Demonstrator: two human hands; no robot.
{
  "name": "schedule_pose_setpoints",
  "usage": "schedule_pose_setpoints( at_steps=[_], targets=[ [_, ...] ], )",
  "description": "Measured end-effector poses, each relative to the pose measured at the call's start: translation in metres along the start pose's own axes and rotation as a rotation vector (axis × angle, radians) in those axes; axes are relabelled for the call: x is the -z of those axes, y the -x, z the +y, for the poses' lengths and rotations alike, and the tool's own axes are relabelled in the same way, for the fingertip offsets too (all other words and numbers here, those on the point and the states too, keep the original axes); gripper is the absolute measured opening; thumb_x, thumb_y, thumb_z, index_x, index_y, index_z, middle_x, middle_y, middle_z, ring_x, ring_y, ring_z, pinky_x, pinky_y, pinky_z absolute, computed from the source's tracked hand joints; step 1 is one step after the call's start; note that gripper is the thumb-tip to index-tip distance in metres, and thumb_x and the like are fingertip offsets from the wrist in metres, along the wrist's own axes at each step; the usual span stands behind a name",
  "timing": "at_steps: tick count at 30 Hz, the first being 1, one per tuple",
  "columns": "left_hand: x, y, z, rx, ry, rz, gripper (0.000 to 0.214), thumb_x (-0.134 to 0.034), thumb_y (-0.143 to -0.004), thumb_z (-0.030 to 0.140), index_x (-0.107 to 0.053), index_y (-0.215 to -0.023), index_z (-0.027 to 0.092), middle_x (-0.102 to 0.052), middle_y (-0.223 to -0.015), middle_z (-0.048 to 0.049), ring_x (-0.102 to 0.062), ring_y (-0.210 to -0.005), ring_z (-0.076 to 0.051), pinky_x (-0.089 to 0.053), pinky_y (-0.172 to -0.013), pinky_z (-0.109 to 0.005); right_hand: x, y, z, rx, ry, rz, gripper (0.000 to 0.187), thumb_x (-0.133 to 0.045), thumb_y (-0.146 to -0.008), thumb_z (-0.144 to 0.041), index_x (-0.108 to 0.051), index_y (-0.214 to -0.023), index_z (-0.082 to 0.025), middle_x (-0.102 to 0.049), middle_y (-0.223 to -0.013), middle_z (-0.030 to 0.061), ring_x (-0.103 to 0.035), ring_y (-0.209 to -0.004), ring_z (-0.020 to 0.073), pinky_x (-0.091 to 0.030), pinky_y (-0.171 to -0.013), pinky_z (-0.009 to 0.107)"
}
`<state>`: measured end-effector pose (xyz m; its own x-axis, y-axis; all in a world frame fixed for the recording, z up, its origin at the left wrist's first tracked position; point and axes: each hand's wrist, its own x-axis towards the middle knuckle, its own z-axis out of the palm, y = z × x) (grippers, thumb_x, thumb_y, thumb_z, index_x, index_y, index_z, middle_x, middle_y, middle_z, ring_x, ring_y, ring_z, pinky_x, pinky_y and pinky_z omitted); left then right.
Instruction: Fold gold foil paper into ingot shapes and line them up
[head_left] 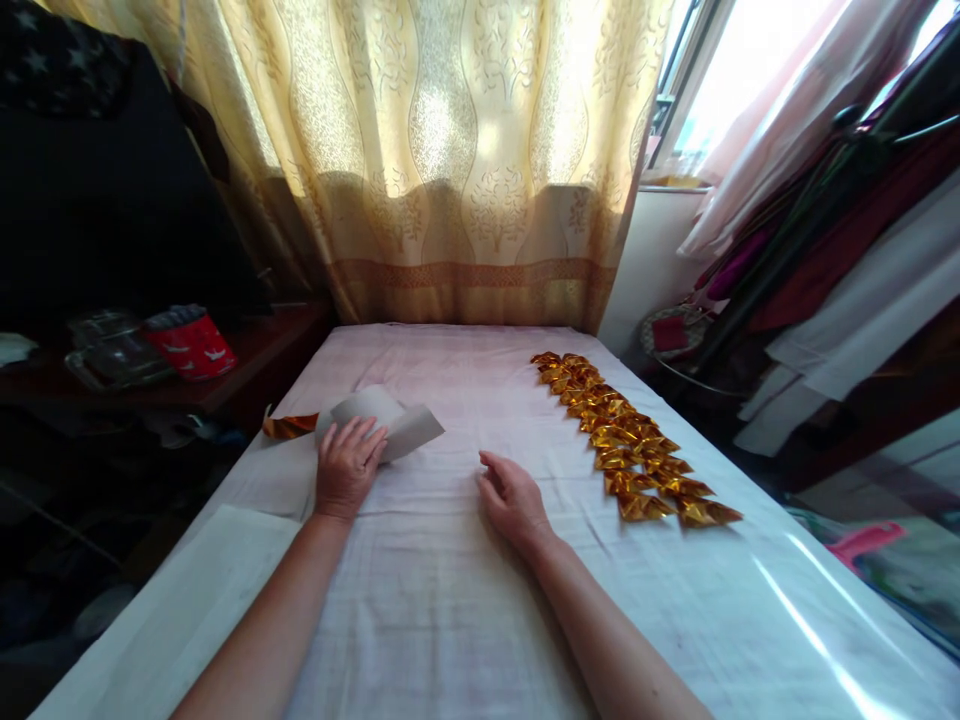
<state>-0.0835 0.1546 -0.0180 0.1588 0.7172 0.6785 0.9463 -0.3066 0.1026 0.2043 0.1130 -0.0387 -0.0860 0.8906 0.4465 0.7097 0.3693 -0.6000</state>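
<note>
My left hand (pixel 349 465) is over a curled grey-white sheet of paper (pixel 412 430), its fingers bent against the paper. The sheet's right corner stands up off the white cloth. Just beyond that hand, to the left, lies a crinkled gold foil piece (pixel 291 427), partly covered by the paper. My right hand (pixel 514 500) is just above the middle of the cloth, holding nothing, with thumb and forefinger slightly apart. Several folded gold foil pieces (pixel 615 435) lie to its right in two slanting rows.
The cloth-covered surface (pixel 450 620) carries a flat pale sheet (pixel 202 575) at left. A dark shelf at left holds a glass jug (pixel 116 348) and a red container (pixel 191 342). A patterned curtain (pixel 480 150) hangs behind. Clothes (pixel 862 300) hang at right.
</note>
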Motion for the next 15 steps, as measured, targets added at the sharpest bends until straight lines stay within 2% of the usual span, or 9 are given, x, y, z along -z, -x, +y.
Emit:
schedule_pose_setpoints(
  at_steps=[3, 7, 9, 11, 13, 15],
  targets=[
    [0.005, 0.006, 0.017, -0.104, 0.042, 0.005, 0.029, -0.049, -0.097, 0.032, -0.073, -0.112, 0.028, -0.07, -0.124, -0.0086, -0.06, -0.121, -0.026, -0.033, -0.11, -0.05, -0.001, 0.013, -0.006, -0.09, -0.199, 0.059, 0.054, -0.058, -0.085, -0.038, -0.055, -0.136, -0.022, -0.067, -0.127, 0.0121, -0.067, -0.109, 0.0247, -0.053, -0.096, 0.043],
    [0.013, 0.017, 0.045, -0.271, 0.072, 0.014, 0.026, -0.052, -0.097, 0.028, -0.07, -0.116, 0.031, -0.069, -0.127, -0.0066, -0.058, -0.124, -0.025, -0.03, -0.112, -0.05, 0.0, 0.019, -0.015, -0.151, -0.369, 0.076, 0.061, -0.063, -0.081, -0.048, -0.055, -0.135, -0.021, -0.067, -0.126, 0.0136, -0.065, -0.115, 0.0278, -0.051, -0.1, 0.044],
    [0.017, 0.021, 0.056, -0.358, 0.069, 0.037, 0.025, -0.054, -0.096, 0.026, -0.071, -0.114, 0.03, -0.069, -0.127, -0.0061, -0.058, -0.124, -0.024, -0.031, -0.112, -0.049, 0.002, 0.02, -0.021, -0.208, -0.401, 0.093, 0.061, -0.062, -0.08, -0.048, -0.057, -0.133, -0.018, -0.071, -0.115, 0.0126, -0.069, -0.102, 0.0263, -0.056, -0.089, 0.04],
    [0.02, 0.023, 0.063, -0.413, 0.061, 0.045, 0.025, -0.055, -0.096, 0.025, -0.07, -0.115, 0.03, -0.068, -0.128, -0.0066, -0.057, -0.125, -0.024, -0.032, -0.112, -0.048, 0.006, 0.021, -0.026, -0.246, -0.42, 0.11, 0.059, -0.059, -0.081, -0.045, -0.057, -0.133, -0.016, -0.073, -0.093, 0.0076, -0.07, -0.08, 0.0212, -0.057, -0.073, 0.033],
    [0.023, 0.024, 0.067, -0.402, 0.046, 0.041, 0.029, -0.056, -0.095, 0.027, -0.066, -0.122, 0.028, -0.064, -0.133, -0.009, -0.053, -0.13, -0.026, -0.031, -0.112, -0.048, 0.01, 0.021, -0.028, -0.244, -0.421, 0.126, 0.055, -0.056, -0.083, -0.041, -0.057, -0.132, -0.016, -0.068, -0.075, 0.0006, -0.064, -0.063, 0.016, -0.054, -0.063, 0.027],
    [0.024, 0.026, 0.071, -0.353, 0.032, 0.044, 0.036, -0.057, -0.094, 0.029, -0.061, -0.13, 0.027, -0.057, -0.141, -0.0123, -0.047, -0.136, -0.028, -0.03, -0.114, -0.05, 0.015, 0.021, -0.029, -0.262, -0.416, 0.167, 0.054, -0.054, -0.083, -0.04, -0.057, -0.132, -0.017, -0.064, -0.069, -0.0025, -0.059, -0.056, 0.0134, -0.05, -0.056, 0.024]
  ],
)
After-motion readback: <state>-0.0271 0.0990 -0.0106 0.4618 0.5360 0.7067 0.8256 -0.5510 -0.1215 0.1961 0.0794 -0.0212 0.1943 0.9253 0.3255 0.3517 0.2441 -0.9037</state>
